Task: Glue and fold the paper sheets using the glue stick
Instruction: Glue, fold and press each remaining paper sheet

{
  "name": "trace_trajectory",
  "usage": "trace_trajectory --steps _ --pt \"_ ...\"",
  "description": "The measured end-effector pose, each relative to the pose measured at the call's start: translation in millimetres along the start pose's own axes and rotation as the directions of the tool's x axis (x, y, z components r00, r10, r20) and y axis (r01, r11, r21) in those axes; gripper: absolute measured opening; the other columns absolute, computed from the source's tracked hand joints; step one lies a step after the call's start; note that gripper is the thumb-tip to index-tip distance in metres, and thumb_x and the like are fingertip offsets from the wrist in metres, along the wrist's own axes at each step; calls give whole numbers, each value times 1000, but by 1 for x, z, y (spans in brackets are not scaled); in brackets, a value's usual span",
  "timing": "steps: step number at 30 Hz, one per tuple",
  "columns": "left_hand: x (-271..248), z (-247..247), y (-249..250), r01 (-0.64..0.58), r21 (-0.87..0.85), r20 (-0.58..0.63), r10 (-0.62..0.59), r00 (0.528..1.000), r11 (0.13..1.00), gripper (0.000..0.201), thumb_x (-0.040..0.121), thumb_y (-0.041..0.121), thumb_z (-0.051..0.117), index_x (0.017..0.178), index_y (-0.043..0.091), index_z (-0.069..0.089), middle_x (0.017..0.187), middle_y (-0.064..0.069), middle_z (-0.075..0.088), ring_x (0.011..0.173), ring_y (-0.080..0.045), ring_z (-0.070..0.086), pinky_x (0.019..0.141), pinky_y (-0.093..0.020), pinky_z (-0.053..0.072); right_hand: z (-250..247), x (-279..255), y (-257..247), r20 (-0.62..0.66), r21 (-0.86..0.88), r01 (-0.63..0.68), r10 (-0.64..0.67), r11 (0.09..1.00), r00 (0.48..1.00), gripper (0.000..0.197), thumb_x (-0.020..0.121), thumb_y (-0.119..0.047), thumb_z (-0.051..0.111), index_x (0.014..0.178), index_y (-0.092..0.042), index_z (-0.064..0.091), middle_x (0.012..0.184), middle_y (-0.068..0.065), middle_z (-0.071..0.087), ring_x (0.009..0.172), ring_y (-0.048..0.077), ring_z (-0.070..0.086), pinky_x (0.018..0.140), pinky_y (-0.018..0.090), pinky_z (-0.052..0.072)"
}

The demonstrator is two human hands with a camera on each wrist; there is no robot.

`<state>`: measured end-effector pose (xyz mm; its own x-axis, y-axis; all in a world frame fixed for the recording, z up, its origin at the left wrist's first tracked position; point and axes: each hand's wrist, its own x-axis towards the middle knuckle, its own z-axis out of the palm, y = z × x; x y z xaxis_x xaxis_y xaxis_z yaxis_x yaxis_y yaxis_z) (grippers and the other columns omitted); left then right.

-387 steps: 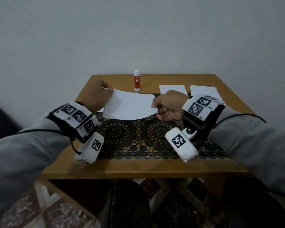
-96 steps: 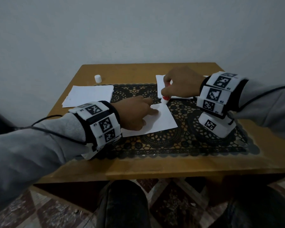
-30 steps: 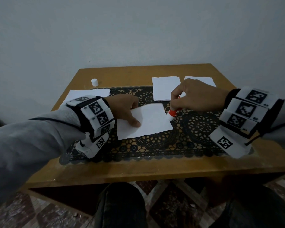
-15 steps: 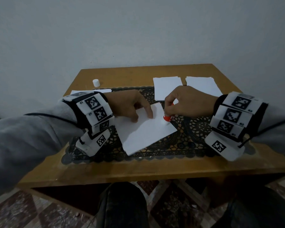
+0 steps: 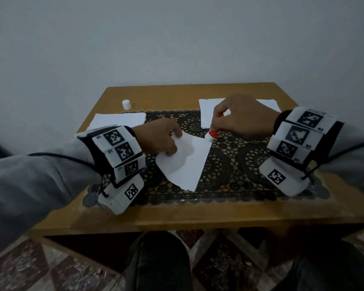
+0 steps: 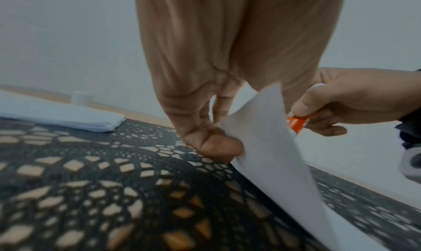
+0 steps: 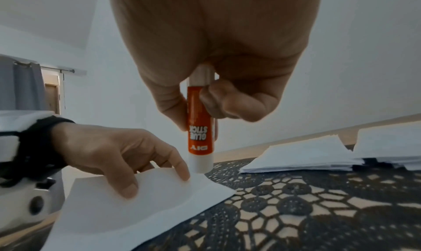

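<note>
A white paper sheet (image 5: pixel 186 162) lies turned at an angle on the black lace mat (image 5: pixel 229 164), its left part lifted. My left hand (image 5: pixel 162 139) pinches that sheet's upper left edge between thumb and fingers; in the left wrist view the sheet (image 6: pixel 268 146) curls up beside the thumb. My right hand (image 5: pixel 240 116) grips the red and white glue stick (image 5: pixel 212 134) upside down, its white end on the sheet's far right corner. The right wrist view shows the glue stick (image 7: pixel 200 132) upright above the sheet (image 7: pixel 136 210).
The glue stick's white cap (image 5: pixel 126 104) stands at the back left of the wooden table (image 5: pixel 198 215). A paper stack (image 5: pixel 118 120) lies at the left, two more stacks (image 5: pixel 206 114) at the back right behind my right hand. A pale wall stands behind the table.
The sheet has turned further clockwise and its left edge has come up in my left hand. The glue stick has moved up to the sheet's far corner.
</note>
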<state>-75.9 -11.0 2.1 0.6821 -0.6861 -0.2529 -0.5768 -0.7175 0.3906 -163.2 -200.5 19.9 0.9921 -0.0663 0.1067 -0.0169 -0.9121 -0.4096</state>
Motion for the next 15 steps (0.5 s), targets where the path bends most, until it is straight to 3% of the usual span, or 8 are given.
trace_trajectory --steps 4,9,12,15 --pt "-5 8 -1 54 -33 30 -53 998 998 49 75 4 70 120 17 55 91 4 46 79 -18 53 59 -27 46 14 6 -5 -4 -16 0 0 1000 1000 21 83 -32 64 76 -15 73 89 1 70 81 20 60 79 42 52" --pt "-8 13 -2 36 -1 48 -36 998 999 52 78 8 69 124 23 51 119 -3 51 93 -21 54 68 -27 47 29 16 -6 -17 -99 -34 32 995 999 20 81 -30 66 73 -13 72 85 7 70 77 20 62 79 38 52" --pt "-9 13 -1 -72 92 56 67 996 993 58 83 19 69 137 27 47 137 0 47 113 -19 48 84 -22 36 29 19 -8 -8 -113 -40 39 993 999 21 82 -30 66 71 -13 71 81 6 69 76 18 61 77 34 46" --pt "-9 11 4 -150 173 90 136 987 973 65 85 30 69 143 30 41 128 0 49 101 -11 35 82 -20 27 27 19 -10 2 -118 -44 44 992 999 20 83 -30 67 71 -14 70 73 2 64 65 11 53 71 30 43"
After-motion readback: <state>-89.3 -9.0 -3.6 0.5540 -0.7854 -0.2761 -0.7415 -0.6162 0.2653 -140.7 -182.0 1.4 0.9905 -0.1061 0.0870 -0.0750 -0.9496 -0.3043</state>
